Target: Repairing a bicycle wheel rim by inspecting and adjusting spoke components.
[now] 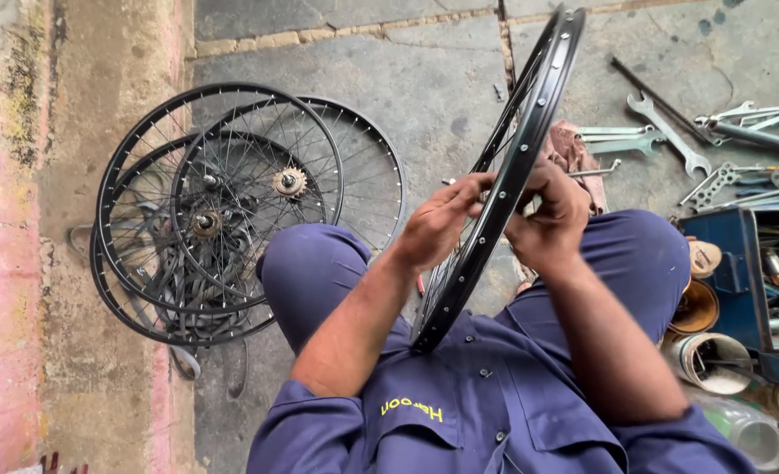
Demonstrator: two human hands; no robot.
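A black bicycle wheel rim (pixel 530 123) stands upright on edge between my knees, its lower end resting against my blue overalls. My left hand (pixel 442 219) grips the rim's left side, fingers curled over the spokes. My right hand (pixel 552 215) holds the right side of the same rim, fingers pinched at its inner face. What the fingertips pinch is hidden by the rim.
A stack of spoked black wheels (pixel 231 211) with hubs lies on the concrete floor at left. Several spanners (pixel 670 136) and rods lie at upper right. A blue toolbox (pixel 758 263), tins and a plastic jar (pixel 745 426) stand at right. A stained wall runs along the left.
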